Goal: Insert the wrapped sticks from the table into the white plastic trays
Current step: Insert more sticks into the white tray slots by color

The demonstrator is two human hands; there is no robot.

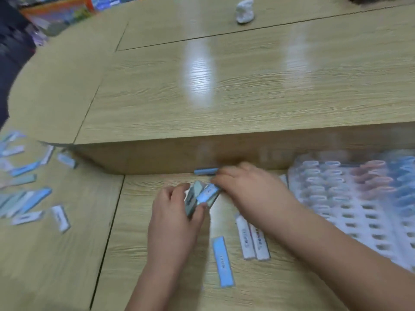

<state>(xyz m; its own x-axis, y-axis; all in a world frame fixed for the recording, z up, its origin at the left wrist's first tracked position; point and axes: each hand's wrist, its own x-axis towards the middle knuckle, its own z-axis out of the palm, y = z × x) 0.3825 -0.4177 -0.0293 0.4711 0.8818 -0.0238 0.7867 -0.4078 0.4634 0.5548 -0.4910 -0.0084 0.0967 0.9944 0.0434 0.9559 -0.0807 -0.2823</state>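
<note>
View down onto a pale wood-grain desk [247,97]; the whole picture is smeared by motion.

Low in the middle, the left hand [175,216] has its fingers [177,188] and thumb curled round a small bundle of blue and white paper-wrapped sticks [199,197], which is held tilted. The right hand [244,185] reaches in from four o'clock. Its fingers [219,179] bend down onto the far end of the bundle and touch it, but the blur hides whether they pinch a stick or only rest there.

At three o'clock of the hands lies a white plastic tray [359,221] with rows of oval slots. Its far rows hold blue, white and pink sticks standing on end.

Between the hands and the tray, two white wrapped sticks [252,239] lie side by side, touching. A light blue wrapped stick [223,262] lies just beside them, nearer the viewer. Another blue stick [205,171] lies against the raised step of the desk, at twelve o'clock of the hands. A scatter of loose blue and white sticks [29,198] lies at nine o'clock.

The wrappers carry dark print, too blurred to read.

A crumpled white paper ball [244,11] sits far off at twelve o'clock.
</note>
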